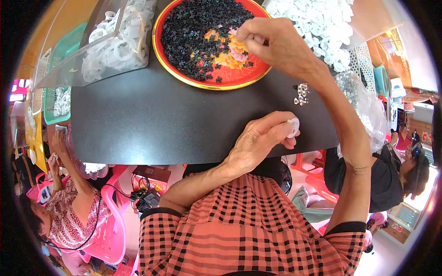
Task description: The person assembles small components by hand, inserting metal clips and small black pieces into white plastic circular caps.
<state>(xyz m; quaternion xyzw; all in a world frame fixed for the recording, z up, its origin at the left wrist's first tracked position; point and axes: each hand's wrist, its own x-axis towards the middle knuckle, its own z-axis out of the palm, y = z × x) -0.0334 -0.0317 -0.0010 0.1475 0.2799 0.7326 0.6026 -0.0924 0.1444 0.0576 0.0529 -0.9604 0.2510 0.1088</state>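
Near the table's front edge, my left hand [264,140] is closed in a pinch on a small white ring-shaped plastic part [293,128]. My right hand [278,43] reaches over the right side of a round red tray [230,83] with a gold rim and a flower pattern. Thumb and fingertips of that hand are pressed together; whatever they may hold is too small to make out. Many small black pieces [198,37] cover much of the tray. Several shiny little metal-looking pieces [301,94] lie on the dark table [138,124] between my two hands.
A clear bin [69,66] of white plastic parts stands at left. More white parts [317,27] are heaped at the far right, near a clear plastic bag [366,110]. A co-worker [73,202] sits at left by a pink chair [113,230]; another person [382,179] is at right.
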